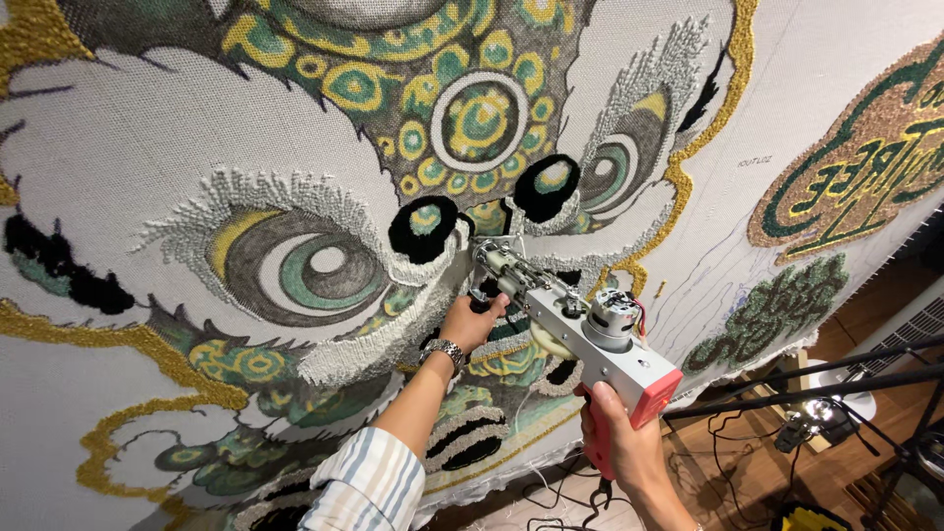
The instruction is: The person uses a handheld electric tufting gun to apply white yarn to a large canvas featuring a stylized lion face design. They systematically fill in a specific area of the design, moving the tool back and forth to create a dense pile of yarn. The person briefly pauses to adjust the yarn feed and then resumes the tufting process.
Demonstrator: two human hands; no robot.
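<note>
1. Head view, far left: the stretched tufting cloth (pixel 69 393) fills the frame and runs past the left and top edges. Bare grey backing lies at lower left, crossed by a looping gold yarn outline (pixel 118 433).
2. Left of centre, a large tufted eye (pixel 305 265) in green, grey and white sits ringed by a pale fringe, well apart from both hands.
3. A striped sleeve (pixel 369 487) rises from the bottom edge. The left hand (pixel 470 323), with a metal wristwatch (pixel 444 350), is closed around the front handle of the tufting gun, just beside the cloth.
4. The tufting gun (pixel 580 324), grey with a red grip, slants up and left. Its needle end touches the cloth below two black tufted patches (pixel 425 228).
5. The right hand (pixel 619 438) is wrapped around the red rear grip, fingers curled shut on it.
6. Right of the gun, the cloth is thinly sketched and mostly bare up to a second eye (pixel 615 167).
7. Far right, the cloth's lower edge slants upward. Beyond it, black stand poles (pixel 816 388), cables and wooden floor (pixel 757 482) crowd the corner.
</note>
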